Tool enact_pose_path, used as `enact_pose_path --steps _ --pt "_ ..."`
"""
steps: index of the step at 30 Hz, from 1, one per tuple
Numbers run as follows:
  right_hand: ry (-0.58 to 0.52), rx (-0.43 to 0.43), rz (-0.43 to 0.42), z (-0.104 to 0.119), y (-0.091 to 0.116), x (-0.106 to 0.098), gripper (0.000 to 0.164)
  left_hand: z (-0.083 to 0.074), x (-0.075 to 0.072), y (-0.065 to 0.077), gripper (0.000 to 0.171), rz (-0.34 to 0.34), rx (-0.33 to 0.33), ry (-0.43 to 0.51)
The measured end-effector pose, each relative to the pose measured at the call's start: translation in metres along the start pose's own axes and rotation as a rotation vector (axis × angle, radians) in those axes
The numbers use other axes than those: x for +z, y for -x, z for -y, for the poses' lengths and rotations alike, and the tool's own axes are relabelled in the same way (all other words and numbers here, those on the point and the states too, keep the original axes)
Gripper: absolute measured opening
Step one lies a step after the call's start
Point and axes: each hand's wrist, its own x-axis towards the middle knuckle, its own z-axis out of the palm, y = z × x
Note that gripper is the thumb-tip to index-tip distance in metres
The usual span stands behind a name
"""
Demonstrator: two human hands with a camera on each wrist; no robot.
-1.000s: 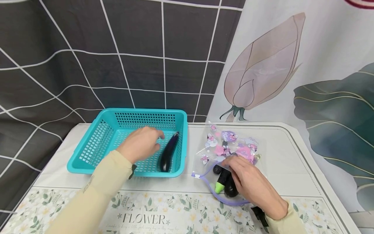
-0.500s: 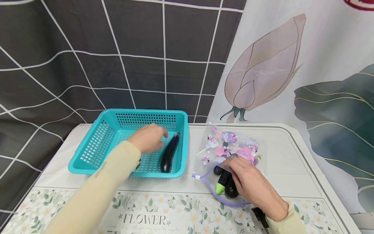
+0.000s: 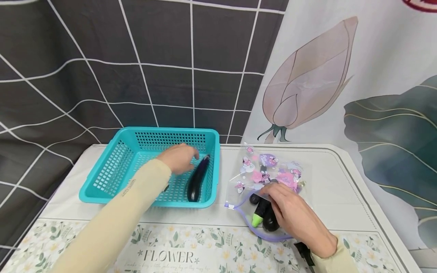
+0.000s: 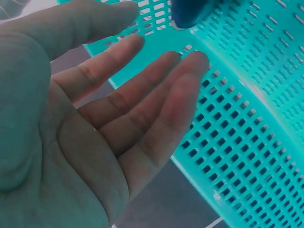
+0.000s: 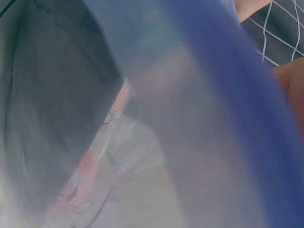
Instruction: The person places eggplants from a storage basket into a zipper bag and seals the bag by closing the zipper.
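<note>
A dark purple eggplant point(image 3: 198, 181) lies along the right side of a turquoise plastic basket point(image 3: 215, 178). My left hand point(image 3: 178, 158) hovers inside the basket, just left of the eggplant's stem end, its fingers loosely bent and holding nothing. The left wrist view shows bare fingers point(image 4: 161, 118) apart from the eggplant's dark end point(image 4: 187, 10). At the right, my right hand point(image 3: 291, 208) holds the upper film of a clear printed zip bag point(image 3: 250, 176) near its mouth; its fingertips are hidden. Inside the bag show a round black thing point(image 3: 271, 220) and a dark piece with a bright green end point(image 3: 257, 220).
The bag's purple zip edge point(image 3: 246, 220) bows toward me, with a slider point(image 3: 230, 206) at its left. A white table with a flowered cloth point(image 3: 218, 242) bears everything. Behind it hang a dark grid curtain point(image 3: 218, 87) and a flower-print curtain point(image 3: 307, 94).
My left hand has shifted right and slightly away from me, toward the eggplant's stem end. My right hand, the bag and the basket stay where they were.
</note>
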Motion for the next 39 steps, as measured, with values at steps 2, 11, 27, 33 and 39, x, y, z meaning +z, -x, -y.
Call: enact_pose_path --steps 2,11,27,33,39 --pt "-0.001 -0.001 -0.001 0.000 0.000 0.000 0.037 0.002 0.002 -0.003 0.040 0.008 -0.012 0.007" --pt "-0.010 -0.008 -0.003 -0.001 0.000 0.001 0.036 0.007 0.006 -0.018 0.047 0.046 -0.029 0.000" --pt "-0.009 -0.007 0.004 0.000 0.000 0.001 0.036 0.005 0.019 -0.037 0.054 0.070 -0.060 0.018" --pt "-0.004 -0.002 0.008 0.000 -0.001 0.001 0.037 0.006 0.022 -0.043 0.055 0.084 -0.051 0.012" --pt "-0.002 0.002 0.016 0.000 0.000 0.001 0.037 0.008 0.025 -0.047 0.055 0.085 -0.067 0.017"
